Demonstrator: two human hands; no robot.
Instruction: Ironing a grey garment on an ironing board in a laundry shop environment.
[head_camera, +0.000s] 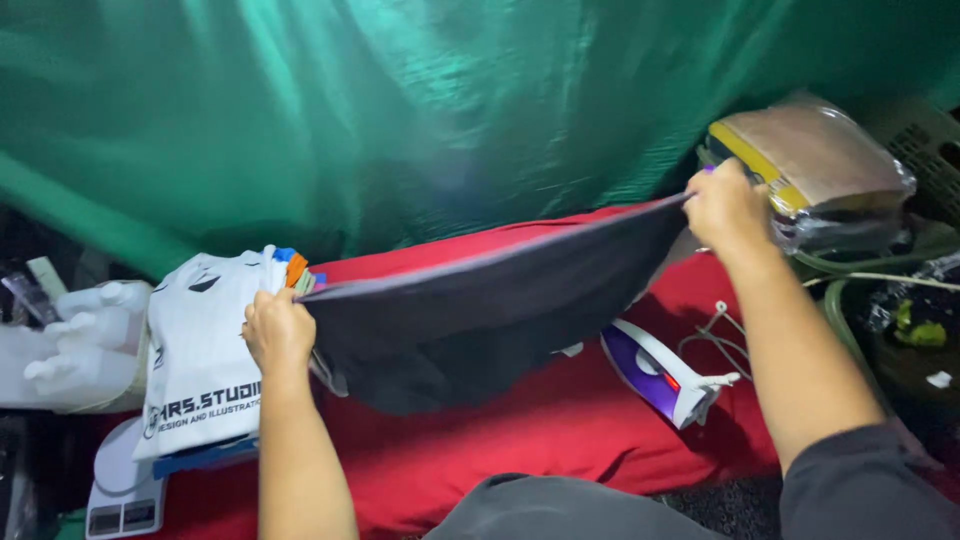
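Hands (278, 330) stretching dark garment (480, 310) above red cloth (560, 430)

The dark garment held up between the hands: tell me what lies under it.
Under the dark garment the red cloth shows, with a purple-and-white iron at its right edge. The left hand and right hand grip its corners. Whatever lies directly beneath its sagging middle is covered.

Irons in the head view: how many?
1. A purple and white iron lies on the red cloth, right of the dark garment both hands hold up. That garment may hide others.
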